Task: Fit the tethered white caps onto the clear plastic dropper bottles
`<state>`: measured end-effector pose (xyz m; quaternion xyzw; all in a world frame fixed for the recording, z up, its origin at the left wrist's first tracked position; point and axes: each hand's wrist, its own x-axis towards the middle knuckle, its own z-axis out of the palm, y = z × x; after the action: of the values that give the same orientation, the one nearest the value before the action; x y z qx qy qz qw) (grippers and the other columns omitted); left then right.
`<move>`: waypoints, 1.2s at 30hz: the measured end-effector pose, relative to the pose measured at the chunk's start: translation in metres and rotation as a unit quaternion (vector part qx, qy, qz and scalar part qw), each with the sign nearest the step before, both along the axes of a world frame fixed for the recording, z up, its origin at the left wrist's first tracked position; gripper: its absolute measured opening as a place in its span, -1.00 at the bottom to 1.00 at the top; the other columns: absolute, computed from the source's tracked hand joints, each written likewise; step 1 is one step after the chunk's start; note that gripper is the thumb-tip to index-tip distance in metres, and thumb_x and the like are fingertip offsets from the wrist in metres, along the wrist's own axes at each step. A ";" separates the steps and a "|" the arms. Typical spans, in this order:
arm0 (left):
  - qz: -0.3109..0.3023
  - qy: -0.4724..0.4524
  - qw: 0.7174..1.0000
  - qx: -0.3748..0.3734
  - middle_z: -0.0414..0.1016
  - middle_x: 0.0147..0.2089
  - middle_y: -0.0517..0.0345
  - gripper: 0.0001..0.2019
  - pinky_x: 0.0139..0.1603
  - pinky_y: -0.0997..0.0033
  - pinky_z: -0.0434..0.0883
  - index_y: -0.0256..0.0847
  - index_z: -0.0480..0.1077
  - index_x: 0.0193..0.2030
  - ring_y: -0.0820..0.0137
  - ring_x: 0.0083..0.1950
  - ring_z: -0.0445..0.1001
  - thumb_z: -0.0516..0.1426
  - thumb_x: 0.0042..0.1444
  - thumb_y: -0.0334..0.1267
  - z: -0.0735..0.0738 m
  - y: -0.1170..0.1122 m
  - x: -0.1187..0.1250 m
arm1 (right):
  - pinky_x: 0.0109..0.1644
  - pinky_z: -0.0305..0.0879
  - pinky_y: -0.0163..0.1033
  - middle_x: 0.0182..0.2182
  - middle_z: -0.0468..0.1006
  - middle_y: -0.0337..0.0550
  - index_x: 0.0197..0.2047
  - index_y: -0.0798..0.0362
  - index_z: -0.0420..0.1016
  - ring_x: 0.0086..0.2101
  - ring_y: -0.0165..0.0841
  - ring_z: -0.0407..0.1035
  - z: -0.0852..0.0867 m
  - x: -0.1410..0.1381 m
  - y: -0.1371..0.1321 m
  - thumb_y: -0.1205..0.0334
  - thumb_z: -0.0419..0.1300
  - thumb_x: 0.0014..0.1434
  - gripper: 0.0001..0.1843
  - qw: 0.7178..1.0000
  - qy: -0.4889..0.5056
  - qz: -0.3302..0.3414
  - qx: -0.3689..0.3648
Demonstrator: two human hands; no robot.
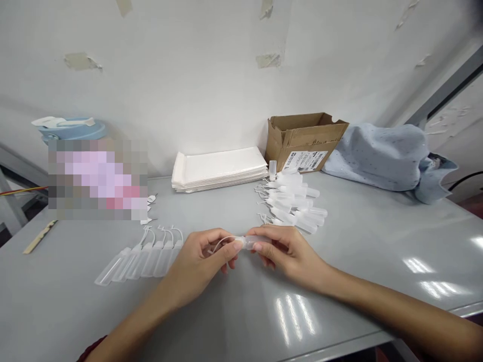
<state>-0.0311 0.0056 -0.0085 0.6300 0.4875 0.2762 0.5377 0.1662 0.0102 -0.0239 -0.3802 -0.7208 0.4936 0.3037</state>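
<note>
Above the middle of the table, both hands grip one small translucent plastic tube (249, 242), held level. My left hand (211, 256) pinches its white cap end, where a thin curved strap sticks out. Closed round the tube's clear body is my right hand (289, 251), with thumb and forefinger near the cap. To the left lies a row of several similar tubes (141, 261), side by side, their straps pointing away from me; my left hand partly covers the row's right end. Beyond my right hand is a loose pile of more tubes (294, 201).
At the wall lies a stack of white padded envelopes (221, 168), beside an open cardboard box (305, 143). A pale blue cloth bundle (377, 156) sits at the back right. A blurred-out patch (98, 178), a light blue lid (73, 129) and a thin strip (41, 236) are leftward.
</note>
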 end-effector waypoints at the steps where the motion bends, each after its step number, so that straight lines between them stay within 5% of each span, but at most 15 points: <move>1: -0.004 -0.001 1.000 -0.008 0.40 -0.52 0.24 -0.72 -0.39 0.49 0.35 -0.22 0.41 -0.45 0.47 -0.48 0.37 0.07 0.16 -0.10 0.001 0.000 0.000 | -0.48 0.24 -0.35 -0.51 0.40 -0.23 -0.12 0.08 0.47 -0.53 -0.46 0.27 -0.001 0.000 0.000 0.23 0.02 0.29 -0.76 0.998 -0.007 -0.008 0.060; 5: -0.047 0.006 0.998 -0.045 0.37 -0.55 0.26 -0.67 -0.42 0.48 0.32 -0.22 0.35 -0.51 0.47 -0.50 0.36 0.04 0.18 -0.07 0.000 0.002 -0.003 | -0.25 0.37 -0.21 -0.27 0.48 0.01 -0.02 0.14 0.37 -0.29 -0.32 0.37 -0.010 0.000 -0.001 0.36 0.02 0.26 -0.76 0.952 -0.021 -0.011 0.304; 10: -0.099 -0.026 0.990 -0.096 0.33 -0.57 0.27 -0.62 -0.47 0.50 0.28 -0.23 0.29 -0.52 0.50 -0.55 0.33 -0.01 0.21 -0.02 0.000 0.002 -0.004 | -0.36 0.38 -0.22 -0.30 0.45 0.05 0.00 0.21 0.30 -0.36 -0.30 0.35 -0.016 0.001 -0.004 0.35 -0.09 0.30 -0.73 0.923 -0.095 0.011 0.373; 13: -0.093 0.011 0.994 -0.053 0.30 -0.59 0.28 -0.62 -0.47 0.50 0.25 -0.22 0.29 -0.51 0.49 -0.54 0.31 -0.03 0.21 -0.02 0.001 0.000 -0.003 | -0.38 0.35 -0.23 -0.35 0.44 -0.01 -0.03 0.19 0.33 -0.42 -0.32 0.32 -0.012 0.002 -0.003 0.30 -0.11 0.31 -0.72 0.937 -0.101 0.019 0.334; 16: -0.083 0.119 0.986 0.079 0.30 -0.56 0.28 -0.68 -0.46 0.49 0.22 -0.21 0.33 -0.43 0.46 -0.50 0.29 -0.04 0.24 -0.08 -0.001 -0.003 -0.002 | -0.31 0.31 -0.26 -0.37 0.45 -0.11 -0.09 0.13 0.40 -0.39 -0.37 0.34 -0.006 0.002 0.001 0.28 -0.07 0.31 -0.74 0.970 -0.056 0.028 0.234; 20: -0.094 0.210 0.923 0.309 0.31 -0.47 0.23 -0.78 -0.45 0.47 0.21 -0.21 0.31 -0.34 0.45 -0.48 0.26 -0.08 0.27 -0.24 -0.015 -0.007 -0.001 | -0.42 0.18 -0.35 -0.54 0.36 -0.26 -0.23 0.09 0.50 -0.50 -0.45 0.23 -0.002 0.002 0.006 0.19 -0.01 0.29 -0.72 0.998 -0.007 0.027 0.049; 23: -0.102 0.239 0.881 0.395 0.33 -0.44 0.18 -0.82 -0.43 0.45 0.24 -0.23 0.30 -0.25 0.42 -0.47 0.27 -0.09 0.27 -0.34 -0.022 -0.007 -0.001 | -0.55 0.02 -0.38 -0.63 0.19 -0.34 -0.26 0.13 0.50 -0.60 -0.50 0.07 -0.001 0.002 0.009 0.10 -0.01 0.28 -0.66 0.998 0.009 0.035 -0.045; 25: -0.094 0.248 0.872 0.411 0.37 -0.39 0.14 -0.84 -0.37 0.44 0.28 -0.22 0.30 -0.21 0.41 -0.40 0.33 -0.08 0.27 -0.34 -0.020 -0.002 -0.005 | -0.56 0.02 -0.38 -0.64 0.19 -0.34 -0.30 0.14 0.49 -0.61 -0.50 0.07 -0.001 0.004 0.010 0.08 -0.05 0.30 -0.62 0.999 -0.009 0.027 -0.031; 27: -0.065 0.266 0.868 0.414 0.44 -0.27 0.09 -0.83 -0.23 0.42 0.33 -0.20 0.32 -0.19 0.37 -0.25 0.40 -0.07 0.27 -0.28 -0.015 0.007 -0.016 | -0.51 0.09 -0.35 -0.59 0.31 -0.27 -0.28 0.12 0.48 -0.57 -0.46 0.18 -0.002 0.007 0.012 0.10 -0.05 0.31 -0.64 0.996 -0.057 -0.010 0.073; 29: -0.001 0.343 0.848 0.405 0.45 -0.17 0.04 -0.77 -0.11 0.35 0.33 -0.20 0.35 -0.17 0.30 -0.11 0.39 -0.10 0.28 -0.26 -0.009 0.020 -0.036 | -0.44 0.17 -0.31 -0.48 0.43 -0.17 -0.18 0.12 0.45 -0.49 -0.40 0.28 -0.003 0.013 0.018 0.15 -0.03 0.30 -0.71 0.964 -0.116 -0.064 0.232; 31: 0.062 0.493 0.783 0.375 0.42 -0.11 -0.03 -0.74 -0.10 0.28 0.33 -0.23 0.38 -0.13 0.19 -0.03 0.34 -0.10 0.25 -0.26 -0.006 0.033 -0.062 | -0.40 0.20 -0.27 -0.42 0.47 -0.09 -0.10 0.14 0.41 -0.47 -0.36 0.31 -0.004 0.019 0.026 0.19 -0.02 0.29 -0.73 0.908 -0.175 -0.112 0.363; 33: 0.108 0.541 0.758 0.349 0.39 -0.11 -0.19 -0.71 -0.12 0.14 0.31 -0.34 0.40 -0.11 0.03 0.00 0.29 -0.10 0.20 -0.34 -0.004 0.042 -0.089 | -0.41 0.20 -0.26 -0.40 0.48 -0.06 -0.10 0.17 0.39 -0.47 -0.33 0.33 -0.005 0.026 0.033 0.22 -0.03 0.28 -0.74 0.857 -0.256 -0.144 0.422; 36: 0.100 0.575 0.751 0.309 0.43 -0.24 -0.16 -0.72 -0.21 0.17 0.32 -0.34 0.43 -0.15 0.03 -0.12 0.37 -0.08 0.16 -0.38 -0.005 0.048 -0.119 | -0.47 0.14 -0.26 -0.38 0.50 -0.05 -0.18 0.16 0.40 -0.45 -0.29 0.35 -0.005 0.031 0.040 0.25 -0.01 0.24 -0.78 0.793 -0.396 -0.181 0.426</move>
<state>-0.1502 0.0539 -0.0136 0.7492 0.6531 0.0496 -0.0982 0.1973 0.0506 -0.0290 -0.4982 -0.8333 -0.1210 0.2071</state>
